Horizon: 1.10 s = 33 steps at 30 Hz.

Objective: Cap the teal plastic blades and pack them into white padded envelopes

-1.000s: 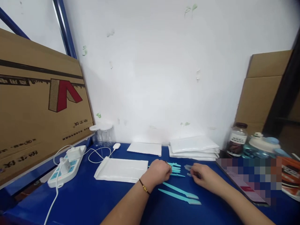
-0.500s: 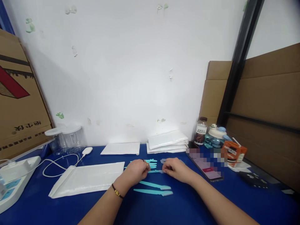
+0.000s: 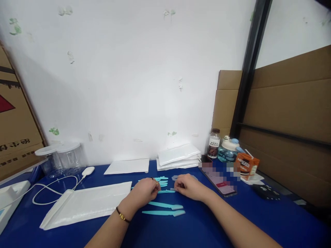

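Note:
My left hand [image 3: 145, 191], with a ring and a dark bracelet, is closed around the handle end of a turquoise eyebrow razor [image 3: 167, 191]. The fingers of my right hand [image 3: 190, 187] pinch at the razor's other end, where a small clear piece shows. Nearer to me lie two more turquoise razors, an upper razor [image 3: 165, 205] and a lower razor [image 3: 161, 213], side by side with their blade ends to the right. Several other razors [image 3: 162, 182] lie just beyond my left hand, partly hidden by it. Translucent plastic [image 3: 175, 177] shows behind my right hand.
A white padded mailer [image 3: 90, 203] lies on the blue table [image 3: 207, 230] at left, another mailer [image 3: 126, 166] and a stack of mailers [image 3: 178, 156] by the wall. At right are a phone [image 3: 217, 179], bottle [image 3: 213, 144], orange carton [image 3: 246, 165]; at left, clear jars [image 3: 69, 158] and a white cable [image 3: 33, 196].
The head view has turned slightly to the right, so everything sits further left in it. Both hands keep nearly the same pose at the razor.

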Available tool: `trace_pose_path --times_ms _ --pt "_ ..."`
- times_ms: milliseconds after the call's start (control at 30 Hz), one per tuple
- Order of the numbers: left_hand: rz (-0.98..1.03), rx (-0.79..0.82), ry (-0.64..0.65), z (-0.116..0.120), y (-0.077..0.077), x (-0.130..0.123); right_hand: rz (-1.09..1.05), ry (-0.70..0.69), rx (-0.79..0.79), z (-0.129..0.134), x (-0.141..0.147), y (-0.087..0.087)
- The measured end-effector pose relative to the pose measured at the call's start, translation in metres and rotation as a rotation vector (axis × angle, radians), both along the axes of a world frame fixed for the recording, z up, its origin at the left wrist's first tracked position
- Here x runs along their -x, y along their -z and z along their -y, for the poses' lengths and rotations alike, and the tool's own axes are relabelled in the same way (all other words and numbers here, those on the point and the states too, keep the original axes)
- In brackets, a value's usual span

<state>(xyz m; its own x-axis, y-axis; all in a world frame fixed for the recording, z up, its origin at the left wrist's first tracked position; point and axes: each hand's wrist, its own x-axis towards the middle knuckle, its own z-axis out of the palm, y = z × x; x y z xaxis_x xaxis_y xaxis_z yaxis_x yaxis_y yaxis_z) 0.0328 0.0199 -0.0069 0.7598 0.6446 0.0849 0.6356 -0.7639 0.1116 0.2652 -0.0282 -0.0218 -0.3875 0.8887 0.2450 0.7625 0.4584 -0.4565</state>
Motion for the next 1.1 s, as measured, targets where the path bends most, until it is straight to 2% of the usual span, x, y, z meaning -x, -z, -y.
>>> trace_pose_path --times_ms 167,400,600,867,967,1100 --pt "-0.008 0.013 -0.005 0.001 -0.004 0.001 -0.032 0.013 0.036 0.002 -0.010 -0.002" --pt "0.024 0.045 0.000 0.003 -0.002 -0.001 -0.012 0.009 0.022 0.001 0.001 0.001" --pt "0.111 0.159 0.103 0.011 -0.004 -0.005 0.001 -0.080 0.026 0.008 0.006 -0.003" --pt "0.109 0.268 0.098 0.012 -0.004 -0.005 -0.039 -0.102 0.100 0.013 0.003 -0.005" --pt "0.144 0.261 0.023 0.002 -0.005 0.006 -0.093 -0.015 0.057 0.010 -0.006 -0.010" --pt "0.202 0.095 -0.130 -0.016 -0.006 0.025 -0.113 0.211 -0.060 0.001 -0.021 -0.009"
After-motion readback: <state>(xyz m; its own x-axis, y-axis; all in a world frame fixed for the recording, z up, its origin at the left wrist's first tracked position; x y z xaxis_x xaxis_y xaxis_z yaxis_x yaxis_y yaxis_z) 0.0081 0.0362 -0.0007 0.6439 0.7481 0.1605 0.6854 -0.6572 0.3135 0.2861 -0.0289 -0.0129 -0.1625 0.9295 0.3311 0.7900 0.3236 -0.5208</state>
